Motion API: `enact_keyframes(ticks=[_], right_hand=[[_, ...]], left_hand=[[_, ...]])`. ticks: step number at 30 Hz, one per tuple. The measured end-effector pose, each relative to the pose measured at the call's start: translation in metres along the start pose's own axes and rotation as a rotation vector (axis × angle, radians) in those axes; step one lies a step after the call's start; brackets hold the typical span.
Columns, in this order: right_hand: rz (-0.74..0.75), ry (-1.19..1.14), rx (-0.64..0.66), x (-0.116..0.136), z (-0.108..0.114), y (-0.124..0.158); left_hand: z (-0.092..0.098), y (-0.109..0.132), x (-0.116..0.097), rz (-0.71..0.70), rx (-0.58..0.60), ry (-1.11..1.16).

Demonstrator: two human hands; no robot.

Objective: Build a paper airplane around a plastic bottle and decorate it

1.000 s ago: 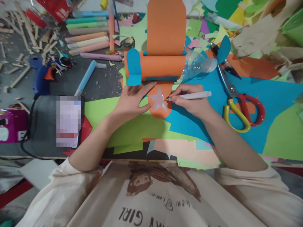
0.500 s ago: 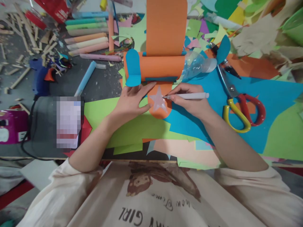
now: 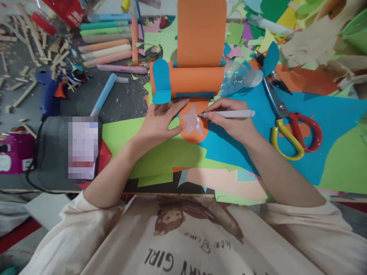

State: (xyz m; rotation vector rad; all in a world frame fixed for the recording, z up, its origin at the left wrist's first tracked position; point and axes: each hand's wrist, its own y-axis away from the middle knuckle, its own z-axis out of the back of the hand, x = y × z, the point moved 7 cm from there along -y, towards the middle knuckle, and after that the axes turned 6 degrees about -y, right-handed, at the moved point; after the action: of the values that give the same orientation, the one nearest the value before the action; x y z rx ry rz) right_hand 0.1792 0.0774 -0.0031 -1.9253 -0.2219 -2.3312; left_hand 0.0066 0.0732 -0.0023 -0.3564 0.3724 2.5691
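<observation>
My right hand grips a white marker, its tip at the right edge of a pale star. The star lies on the rounded lower flap of an orange paper strip. My left hand rests flat with fingers spread, thumb and forefinger against that flap's left side. Just beyond both hands lies a plastic bottle wrapped in orange paper, with blue paper pieces at its ends. A broad orange paper wing extends from its far side.
Right of my right hand lie scissors with red and yellow handles on blue paper. Several markers, a blue glue gun with a cord, and a phone are on the left. Paper scraps cover the back.
My right hand has shifted very slightly to the right and away from me, and the marker's tip has moved up along the star's edge. My left hand stays in place.
</observation>
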Motion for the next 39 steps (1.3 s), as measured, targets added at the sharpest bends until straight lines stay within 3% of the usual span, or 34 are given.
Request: enact_keyframes(ticks=[19, 25, 39], right_hand=[[-0.081, 0.016, 0.015, -0.0047, -0.0005, -0.0001], [-0.031, -0.046, -0.03, -0.0032, 0.003, -0.0013], [-0.044, 0.023, 0.001, -0.0019, 0.0001, -0.0007]], left_hand=[[0.0, -0.0004, 0.0, 0.016, 0.02, 0.001], [0.0006, -0.0008, -0.0003, 0.012, 0.024, 0.005], [-0.0001, -0.0011, 0.0001, 0.008, 0.016, 0.001]])
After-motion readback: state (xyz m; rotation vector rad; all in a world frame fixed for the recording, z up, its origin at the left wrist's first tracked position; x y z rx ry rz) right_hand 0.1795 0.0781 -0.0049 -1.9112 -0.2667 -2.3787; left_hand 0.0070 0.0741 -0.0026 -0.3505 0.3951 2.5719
